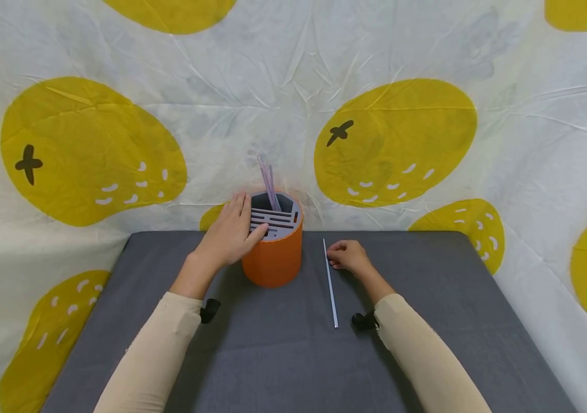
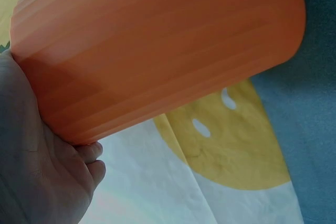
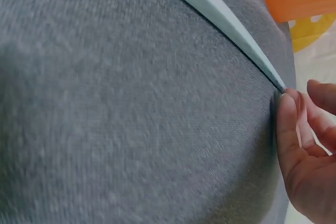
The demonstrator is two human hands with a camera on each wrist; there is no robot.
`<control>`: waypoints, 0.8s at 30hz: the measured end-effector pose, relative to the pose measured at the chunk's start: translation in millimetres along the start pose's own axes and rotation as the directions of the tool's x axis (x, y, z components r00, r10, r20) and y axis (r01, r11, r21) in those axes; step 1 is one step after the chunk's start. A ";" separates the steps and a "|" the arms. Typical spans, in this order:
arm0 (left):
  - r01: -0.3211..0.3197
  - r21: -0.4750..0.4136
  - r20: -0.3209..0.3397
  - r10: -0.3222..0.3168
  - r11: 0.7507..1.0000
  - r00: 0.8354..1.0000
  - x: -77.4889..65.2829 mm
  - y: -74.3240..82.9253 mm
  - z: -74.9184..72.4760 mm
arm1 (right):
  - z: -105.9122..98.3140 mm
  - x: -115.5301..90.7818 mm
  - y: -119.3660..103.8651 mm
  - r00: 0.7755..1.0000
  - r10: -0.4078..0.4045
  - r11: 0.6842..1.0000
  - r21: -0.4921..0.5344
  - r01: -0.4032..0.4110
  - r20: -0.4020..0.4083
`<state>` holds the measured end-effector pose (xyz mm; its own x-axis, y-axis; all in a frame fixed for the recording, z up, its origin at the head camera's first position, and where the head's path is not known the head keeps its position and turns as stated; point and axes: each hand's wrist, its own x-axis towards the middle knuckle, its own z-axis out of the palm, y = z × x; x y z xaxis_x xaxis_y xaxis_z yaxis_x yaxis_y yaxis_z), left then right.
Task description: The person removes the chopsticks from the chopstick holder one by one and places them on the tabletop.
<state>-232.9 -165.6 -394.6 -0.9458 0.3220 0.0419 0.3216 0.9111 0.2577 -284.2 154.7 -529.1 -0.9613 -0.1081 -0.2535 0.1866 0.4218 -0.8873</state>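
Observation:
A pale, square-sided chopstick (image 1: 330,292) lies lengthwise on the dark cloth. At its far end, thumb and finger of my right hand (image 1: 349,256) pinch it; in the right wrist view, the fingertips (image 3: 287,106) meet where the chopstick (image 3: 231,24) narrows. To its left stands an orange cylindrical knife holder (image 1: 272,264) with a grey slotted top (image 1: 276,220). My left hand (image 1: 228,232) rests along the holder's left rim, fingers straight and thumb across the top. Translucent purplish sticks (image 1: 268,180) lean upright in the holder's back compartment.
Dark grey cloth (image 1: 272,367) covers the table. Close behind the holder hangs a white sheet (image 1: 221,143) printed with large yellow fruit; it also closes in both sides. Black wrist cameras (image 1: 364,321) sit below the cuffs.

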 end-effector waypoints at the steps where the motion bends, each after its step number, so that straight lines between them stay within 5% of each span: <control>1: 0.000 -0.002 0.001 0.000 1.000 1.000 -0.3 -0.1 0.2 | -1.0 -0.4 -0.7 1.000 -0.015 1.000 0.001 0.015 0.005; 9: 0.004 -0.013 -0.002 -0.004 1.000 1.000 -2.2 0.0 0.1 | -12.8 -2.0 -21.7 0.986 -0.166 0.981 -0.098 0.166 0.016; 24: 0.001 -0.006 -0.012 -0.001 1.000 1.000 -0.2 -1.4 1.8 | -16.6 -2.2 -109.5 0.916 -0.401 0.915 -0.040 0.402 0.034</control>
<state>-233.1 -166.5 -396.8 -0.9466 0.3180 0.0530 0.3204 0.9100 0.2632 -305.9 123.7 -425.0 -0.9479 -0.2990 0.1103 -0.2237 0.3780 -0.8984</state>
